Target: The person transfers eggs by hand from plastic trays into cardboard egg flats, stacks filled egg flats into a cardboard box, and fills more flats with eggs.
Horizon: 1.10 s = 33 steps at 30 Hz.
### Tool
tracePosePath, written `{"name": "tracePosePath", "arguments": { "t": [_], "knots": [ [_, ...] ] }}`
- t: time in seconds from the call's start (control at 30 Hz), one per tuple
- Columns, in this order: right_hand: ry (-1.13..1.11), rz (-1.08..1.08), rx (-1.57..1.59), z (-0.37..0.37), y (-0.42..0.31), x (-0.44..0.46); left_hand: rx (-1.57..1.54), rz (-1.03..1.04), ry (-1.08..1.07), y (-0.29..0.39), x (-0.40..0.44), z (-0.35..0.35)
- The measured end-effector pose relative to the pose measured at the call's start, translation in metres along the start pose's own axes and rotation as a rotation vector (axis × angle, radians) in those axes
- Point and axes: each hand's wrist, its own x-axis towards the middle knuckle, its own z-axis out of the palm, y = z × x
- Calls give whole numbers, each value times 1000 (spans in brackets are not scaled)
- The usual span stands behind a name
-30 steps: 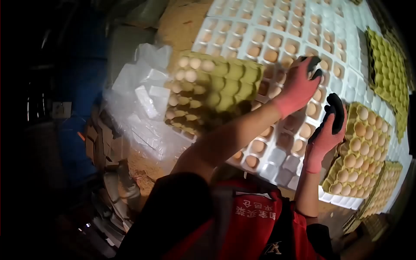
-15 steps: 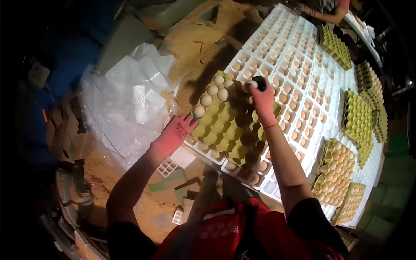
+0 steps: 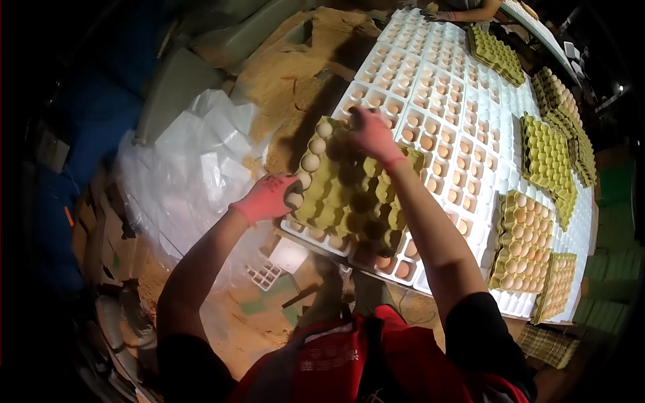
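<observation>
The green carton tray [image 3: 322,205] is set on top of the white trays [image 3: 406,104], at their near left corner. Five eggs [image 3: 310,162] are left along its left column; none is made out in its other visible cells, so its share is judged mostly done. In the white trays, most cells at left and centre are occupied; farther right, no eggs are made out. The fingers of the left hand [image 3: 271,196] are curled about the nearest egg; whether it is pinched or only touched cannot be told. The fingers of the right hand [image 3: 375,136] are bent beside the carton's far edge; whether anything is held is hidden by blur and shadow. A co-worker's arm [image 3: 474,13] is cut off at the top.
</observation>
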Motion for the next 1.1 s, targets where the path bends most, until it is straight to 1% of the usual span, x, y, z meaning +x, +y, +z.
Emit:
{"name": "tracePosePath", "arguments": {
  "t": [0.03, 0.07, 0.1, 0.13, 0.17, 0.23, 0.27, 0.3, 0.37, 0.4, 0.43, 0.47, 0.5, 0.53, 0.57, 0.6, 0.63, 0.67, 0.7, 0.73, 0.77, 0.83, 0.87, 0.97, 1.0, 1.03, 1.07, 1.1],
  "knots": [
    [-2, -35, -380, 14, -14, 5, -18, -16, 2, 1, -1, -1],
    [116, -146, -646, 49, 2, 17, -35, -24, 2, 1, -3, -1],
    [-138, -125, -874, 29, -44, 11, -51, -16, -4, 1, -2, -1],
    [-161, -173, -1073, 54, -30, 32, -123, 20, 63, -3, -2, 1],
    [-258, -248, -1024, 35, -46, 23, -211, 71, 113, -11, -5, 9],
    [-209, -178, -1209, 50, -38, 20, -466, 39, 211, -35, -6, 22],
    [-230, -165, -1145, 35, -24, 19, -669, 65, 271, -32, 12, 28],
    [-251, -200, -1057, 34, -24, 20, -866, 42, 350, -34, 11, 29],
    [-226, -168, -1080, 53, -27, 32, -257, -33, 507, -29, 4, 20],
    [9, -54, -934, 57, -15, 33, 261, 162, 692, -25, 6, 19],
    [19, 54, -455, 33, -9, 25, 791, 353, 858, -21, 6, 15],
    [28, 145, 30, -8, -6, 1, 249, 252, 646, -21, 8, 14],
    [34, 223, 515, -43, 5, -24, -285, 96, 551, -21, 9, 14],
    [201, 202, 707, -60, 36, -40, -424, -38, 433, -16, 14, 13],
    [180, 323, 1073, -99, 60, -70, -564, -176, 317, -6, 17, 15],
    [393, 387, 1003, -127, 92, -95, -78, 128, 313, 7, 16, 11],
    [523, 445, 774, -162, 121, -117, 53, 134, 279, 4, 18, 13],
    [659, 477, 348, -191, 145, -140, 188, 141, 243, -4, 23, 12],
    [588, 571, -181, -209, 195, -150, 327, 155, 202, -5, 29, 12],
    [555, 583, -423, -218, 210, -156, 425, 144, 109, 6, 31, 3],
    [511, 589, -662, -221, 225, -163, 487, 166, 76, 12, 33, 3],
    [379, 465, -811, -225, 244, -172, 616, 208, 20, 20, 37, 0],
    [310, 395, -883, -224, 253, -173, 631, 250, 81, 9, 38, 8],
    [278, 443, -760, -212, 236, -190, 540, 151, 73, 15, 39, 11],
    [157, 409, -751, -206, 243, -198, 538, 199, 194, 17, 36, 11],
    [89, 428, -811, -203, 244, -203, 328, 45, 245, 37, 32, 7],
    [160, 443, -765, -203, 247, -209, 120, -104, 292, 61, 25, 1],
    [226, 461, -716, -209, 235, -214, -90, -255, 332, 76, 21, -1]
  ]
}}
